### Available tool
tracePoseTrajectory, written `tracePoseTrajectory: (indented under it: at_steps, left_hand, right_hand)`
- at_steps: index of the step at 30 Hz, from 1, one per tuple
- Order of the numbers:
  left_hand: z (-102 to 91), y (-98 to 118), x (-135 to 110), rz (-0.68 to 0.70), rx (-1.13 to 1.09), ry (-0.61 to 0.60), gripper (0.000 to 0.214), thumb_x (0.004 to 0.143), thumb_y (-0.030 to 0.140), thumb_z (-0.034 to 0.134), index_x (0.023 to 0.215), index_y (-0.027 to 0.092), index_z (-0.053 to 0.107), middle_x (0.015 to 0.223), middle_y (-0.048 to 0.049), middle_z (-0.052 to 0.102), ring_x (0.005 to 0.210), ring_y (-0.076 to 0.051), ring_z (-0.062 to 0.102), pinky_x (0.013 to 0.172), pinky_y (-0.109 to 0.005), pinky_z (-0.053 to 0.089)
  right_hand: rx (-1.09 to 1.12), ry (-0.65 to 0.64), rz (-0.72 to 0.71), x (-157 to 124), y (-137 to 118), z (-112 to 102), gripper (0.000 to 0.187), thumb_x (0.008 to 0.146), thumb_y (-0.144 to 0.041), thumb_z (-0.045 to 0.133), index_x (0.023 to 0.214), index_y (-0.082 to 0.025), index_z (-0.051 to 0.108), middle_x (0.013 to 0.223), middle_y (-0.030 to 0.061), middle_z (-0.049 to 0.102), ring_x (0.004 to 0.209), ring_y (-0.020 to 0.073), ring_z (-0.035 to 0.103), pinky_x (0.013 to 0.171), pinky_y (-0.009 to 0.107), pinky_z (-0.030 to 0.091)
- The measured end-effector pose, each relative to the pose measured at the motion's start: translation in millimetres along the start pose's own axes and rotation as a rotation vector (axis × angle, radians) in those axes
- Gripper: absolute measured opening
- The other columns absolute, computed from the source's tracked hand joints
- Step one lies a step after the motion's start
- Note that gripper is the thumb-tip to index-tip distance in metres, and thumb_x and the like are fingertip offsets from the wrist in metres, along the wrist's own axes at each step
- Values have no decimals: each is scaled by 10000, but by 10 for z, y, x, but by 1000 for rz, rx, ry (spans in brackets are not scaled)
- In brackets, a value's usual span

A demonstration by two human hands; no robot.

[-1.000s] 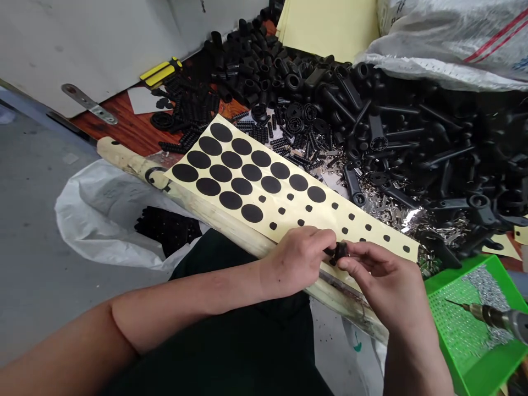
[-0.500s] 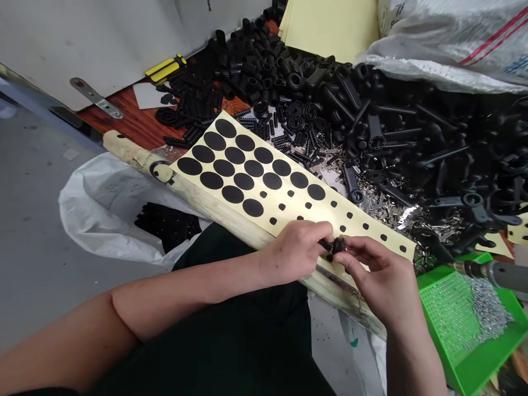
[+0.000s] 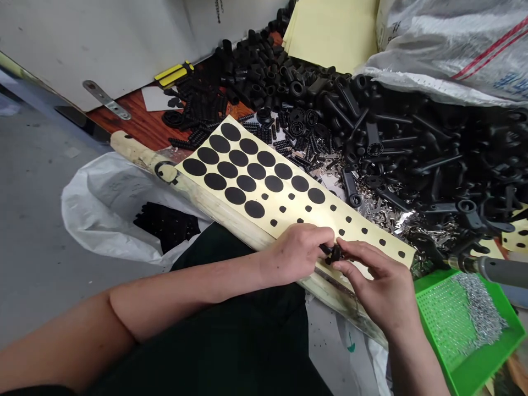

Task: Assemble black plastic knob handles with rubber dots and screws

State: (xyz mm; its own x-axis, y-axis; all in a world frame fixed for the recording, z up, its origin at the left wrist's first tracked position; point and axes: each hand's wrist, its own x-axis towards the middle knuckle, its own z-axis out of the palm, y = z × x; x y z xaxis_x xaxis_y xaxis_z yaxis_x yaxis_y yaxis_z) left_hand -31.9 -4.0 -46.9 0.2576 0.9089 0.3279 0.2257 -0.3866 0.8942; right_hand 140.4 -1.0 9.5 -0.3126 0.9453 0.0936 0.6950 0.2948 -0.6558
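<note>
Both my hands meet over the lower right end of a pale yellow sticker sheet point(image 3: 289, 212). My left hand point(image 3: 295, 253) is closed round a small black plastic part point(image 3: 335, 254), most of which its fingers hide. From the right, the thumb and fingertips of my right hand point(image 3: 381, 280) pinch the rounded end of the same part. Large black round stickers point(image 3: 235, 195) fill the sheet's left half. Only small dark spots show on the right half, where backing is bare.
Behind the sheet lies a heap of black plastic parts point(image 3: 396, 143), with small metal clips point(image 3: 383, 214) before it. A green basket point(image 3: 466, 371) of small metal pieces and a grey power-tool tip point(image 3: 495, 269) are at right. A white bag point(image 3: 91, 198) hangs below the table edge.
The view has shifted slightly. My right fingers have shifted a little on the black part, which sits slightly lower; my left hand keeps its grip.
</note>
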Motion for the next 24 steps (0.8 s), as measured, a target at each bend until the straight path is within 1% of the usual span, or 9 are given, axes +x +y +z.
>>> tracePoseTrajectory:
  at_steps: [4, 7, 9, 12, 14, 18, 20, 22, 24]
  left_hand:
    - [-11, 13, 4, 18, 15, 6, 218, 738, -33, 396, 722, 157, 502, 633, 14, 516, 582, -106, 481, 529, -209, 380]
    - [-16, 13, 7, -27, -49, 15, 205, 723, -30, 429, 722, 154, 520, 642, 18, 529, 582, -101, 494, 537, -210, 384]
    - [-18, 14, 14, -112, -150, 31, 196, 711, -24, 464, 732, 157, 538, 646, 31, 539, 574, -89, 503, 531, -198, 389]
    - [-27, 31, 38, -269, -394, 71, 148, 727, 18, 517, 754, 159, 551, 681, 34, 578, 592, -85, 547, 544, -187, 437]
    - [-40, 53, 60, -346, -551, 94, 109, 734, 55, 557, 773, 156, 551, 714, 24, 601, 626, -94, 584, 573, -199, 474]
    - [-81, 105, 105, -478, -733, 136, 177, 688, 46, 626, 805, 155, 549, 695, 33, 600, 640, -96, 620, 598, -206, 502]
    - [-104, 128, 126, -524, -780, 142, 218, 664, 26, 647, 811, 152, 548, 700, 29, 618, 643, -98, 639, 619, -212, 520]
    - [-119, 143, 142, -549, -810, 140, 239, 646, 12, 658, 807, 147, 544, 715, 24, 634, 641, -98, 650, 623, -211, 530]
    - [-125, 150, 153, -560, -824, 136, 247, 637, 4, 660, 799, 145, 537, 719, 25, 636, 629, -93, 651, 607, -200, 529]
  right_hand:
    - [-65, 4, -47, 0, -6, 4, 180, 750, -263, 712, 924, -233, 743, 882, 41, 756, 802, 212, 723, 710, 335, 614]
    - [-107, -1, -51, -1, -36, 20, 194, 771, -278, 690, 953, -226, 733, 899, 49, 754, 785, 208, 719, 693, 331, 606]
    - [-118, 23, -32, -4, -79, 40, 222, 792, -288, 670, 998, -222, 718, 926, 58, 748, 768, 199, 713, 696, 333, 599]
    - [-85, 106, -4, -13, -175, 79, 254, 814, -288, 651, 1054, -220, 697, 952, 64, 736, 781, 184, 702, 723, 331, 593]
    - [-45, 165, 14, -28, -237, 108, 275, 819, -288, 649, 1083, -223, 685, 966, 65, 729, 805, 181, 694, 743, 332, 592]
    - [42, 305, 100, -79, -283, 168, 418, 777, -324, 696, 1176, -216, 635, 1088, 95, 698, 865, 206, 685, 830, 395, 572]
    - [112, 362, 161, -101, -270, 198, 374, 771, -335, 700, 1121, -209, 657, 1066, 96, 699, 884, 216, 681, 839, 400, 562]
    - [180, 414, 202, -110, -254, 230, 250, 789, -333, 679, 1004, -205, 690, 989, 82, 707, 872, 208, 675, 803, 368, 562]
    - [219, 454, 209, -101, -249, 264, 178, 807, -323, 657, 933, -204, 700, 949, 72, 703, 862, 194, 663, 770, 334, 556]
